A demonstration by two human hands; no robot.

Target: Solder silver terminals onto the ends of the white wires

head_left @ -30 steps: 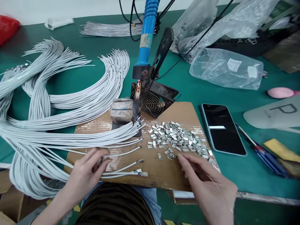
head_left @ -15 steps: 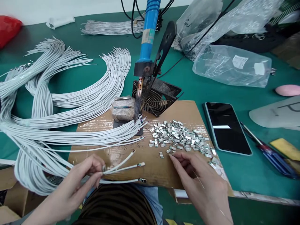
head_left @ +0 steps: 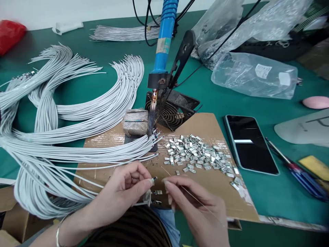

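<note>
Right hand (head_left: 196,202): thumb and forefinger came near together; whether they gripped anything could not be told.
Left hand (head_left: 125,192): thumb and forefinger were clamped on a white cable (head_left: 154,178), its tip poking rightward.
Metal connectors (head_left: 197,154): lay heaped on the cardboard (head_left: 202,125), beyond the right hand.
Soldering iron (head_left: 166,37): slanted tip-down at the cable bundle's (head_left: 102,153) ends.
Fan (head_left: 169,116): sat behind the iron's tip.

Lit brightly, evenly; streaked by glare on phone (head_left: 253,152) and cardboard (head_left: 218,192); slightly blurred at right hand (head_left: 196,207); stretched at edges, dimmer toward lower right corner
</note>
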